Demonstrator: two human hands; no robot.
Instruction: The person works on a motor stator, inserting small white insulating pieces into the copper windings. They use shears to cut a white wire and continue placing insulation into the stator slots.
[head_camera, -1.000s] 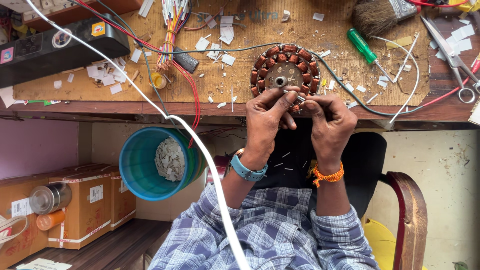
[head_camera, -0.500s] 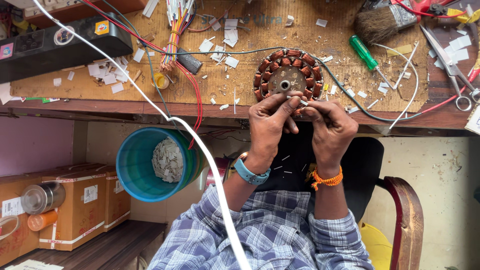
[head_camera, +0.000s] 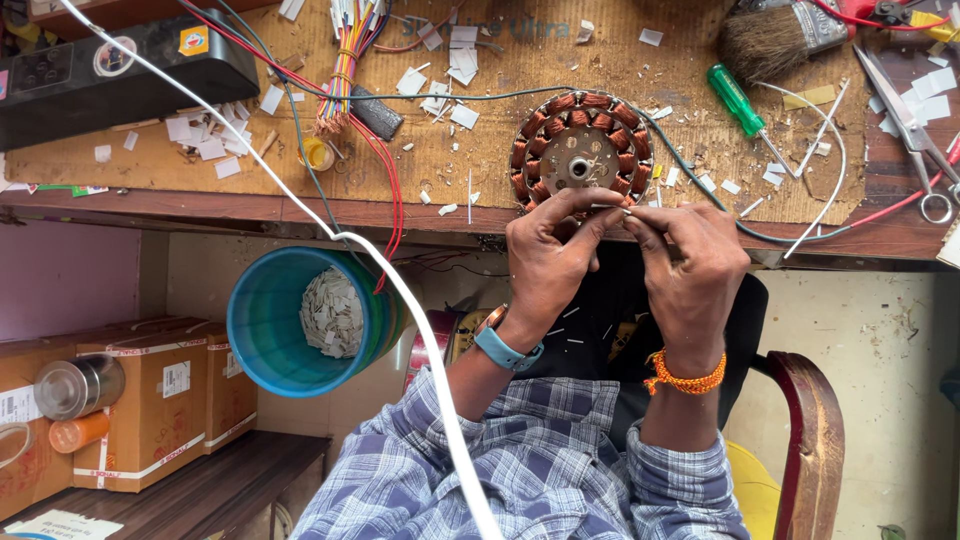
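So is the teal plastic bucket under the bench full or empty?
Partly filled: the teal plastic bucket holds a pile of pale paper scraps on its bottom, with bare inner wall above them.

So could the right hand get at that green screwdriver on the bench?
Probably yes: the green screwdriver lies in the open just beyond the right hand, nothing covering it. That hand is pinching something thin with the left hand.

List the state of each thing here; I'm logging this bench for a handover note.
Left hand: pinching a thin wire at the stator's near edge.
Right hand: pinching the same wire.
Stator: flat on the bench, copper coils wound.
Blue bucket: open, partly filled with pale scraps.
Green screwdriver: lying loose.
Scissors: lying shut.
Brush: lying flat.
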